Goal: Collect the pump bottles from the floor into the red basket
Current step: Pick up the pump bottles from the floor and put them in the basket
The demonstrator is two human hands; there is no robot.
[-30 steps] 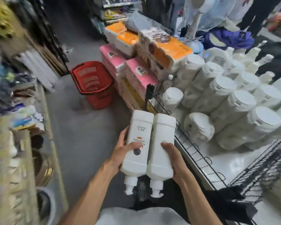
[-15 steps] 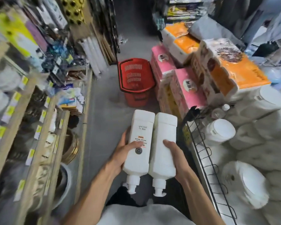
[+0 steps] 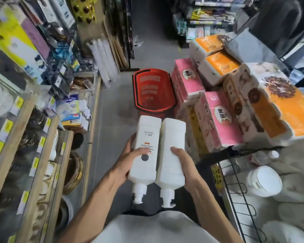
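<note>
A person stands in a shop aisle holding two white pump bottles side by side, pumps pointing back toward their body: the left hand [image 3: 128, 163] curls round the labelled bottle [image 3: 146, 148] and the right hand [image 3: 184, 165] round the plain bottle [image 3: 172, 137]. Over the past second the view has swung away from the heap of white bottles [image 3: 263, 181] at the right, so the empty red basket [image 3: 150, 88] now sits straight ahead on the floor, beside pink tissue packs [image 3: 216, 118]. Both bottles look ready to be carried forward and dropped in.
</note>
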